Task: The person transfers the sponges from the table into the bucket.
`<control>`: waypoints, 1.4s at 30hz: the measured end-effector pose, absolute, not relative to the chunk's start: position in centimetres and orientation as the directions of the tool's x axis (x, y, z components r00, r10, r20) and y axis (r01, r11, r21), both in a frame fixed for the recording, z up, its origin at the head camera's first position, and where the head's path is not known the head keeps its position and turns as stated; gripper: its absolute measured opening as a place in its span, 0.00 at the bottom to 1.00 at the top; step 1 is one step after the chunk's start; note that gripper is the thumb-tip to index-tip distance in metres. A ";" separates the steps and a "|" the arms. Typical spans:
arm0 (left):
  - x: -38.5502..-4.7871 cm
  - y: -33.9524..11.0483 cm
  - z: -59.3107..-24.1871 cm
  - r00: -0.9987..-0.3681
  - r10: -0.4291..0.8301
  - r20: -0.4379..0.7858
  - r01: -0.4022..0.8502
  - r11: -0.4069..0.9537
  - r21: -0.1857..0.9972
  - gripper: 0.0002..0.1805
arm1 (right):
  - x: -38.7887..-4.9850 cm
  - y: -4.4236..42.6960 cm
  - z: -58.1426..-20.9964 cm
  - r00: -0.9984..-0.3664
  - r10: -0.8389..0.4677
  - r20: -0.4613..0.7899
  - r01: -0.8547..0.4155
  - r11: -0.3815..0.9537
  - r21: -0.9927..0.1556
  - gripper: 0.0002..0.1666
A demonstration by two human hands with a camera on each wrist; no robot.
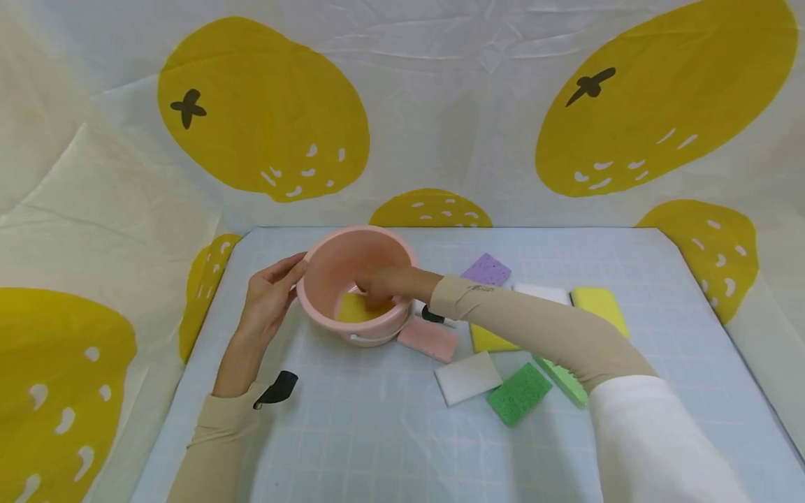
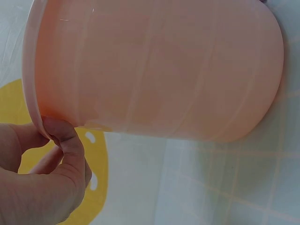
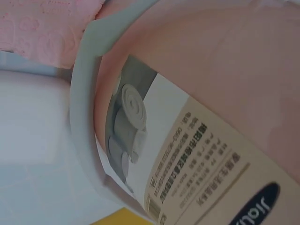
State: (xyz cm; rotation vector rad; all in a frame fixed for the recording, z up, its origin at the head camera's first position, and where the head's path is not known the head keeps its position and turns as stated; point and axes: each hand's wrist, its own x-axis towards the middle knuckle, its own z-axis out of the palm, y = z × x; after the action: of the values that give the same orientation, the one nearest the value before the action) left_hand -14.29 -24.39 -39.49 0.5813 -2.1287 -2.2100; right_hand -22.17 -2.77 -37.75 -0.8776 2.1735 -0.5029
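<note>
A pink bucket (image 1: 355, 335) stands on the table, its open top tipped toward me in the head view. My left hand (image 1: 272, 293) pinches its rim at the left; the left wrist view shows thumb and fingers of that hand (image 2: 56, 173) on the rim (image 2: 32, 70). My right hand (image 1: 380, 283) reaches down inside the bucket, its fingers bent onto a yellow sponge (image 1: 353, 309) at the bottom and gripping its edge; shadow partly hides the fingertips. In the right wrist view, the bucket's outer wall (image 3: 234, 84) and paper label (image 3: 187, 154) hide this hand.
Right of the bucket lie a pink sponge (image 1: 430, 340), a white sponge (image 1: 468, 378), a green sponge (image 1: 519, 395), a purple sponge (image 1: 487, 270) and a yellow sponge (image 1: 600, 307). My right forearm (image 1: 534, 321) passes above several. The bucket's pale handle (image 3: 84, 103) hangs down.
</note>
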 end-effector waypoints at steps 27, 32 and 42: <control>-14.2 -24.3 -39.2 -0.926 -0.269 -0.266 -0.249 -0.098 0.964 0.30 | -23.3 0.4 -33.9 -0.539 -0.841 -0.051 -0.646 0.451 -0.616 0.10; -14.3 -24.3 -39.3 -0.924 -0.270 -0.269 -0.252 -0.097 0.963 0.30 | -23.6 1.5 -33.5 -0.554 -0.832 -0.011 -0.641 0.435 -0.632 0.09; -14.3 -24.3 -39.4 -0.923 -0.273 -0.270 -0.249 -0.108 0.962 0.31 | -24.1 4.2 -33.1 -0.600 -0.796 0.082 -0.600 0.379 -0.704 0.14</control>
State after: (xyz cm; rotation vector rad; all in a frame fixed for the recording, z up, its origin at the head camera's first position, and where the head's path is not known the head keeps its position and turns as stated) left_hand -14.28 -24.30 -39.37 0.6107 -2.0863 -2.2449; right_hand -24.10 4.21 -33.14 -1.2338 2.3711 -1.0393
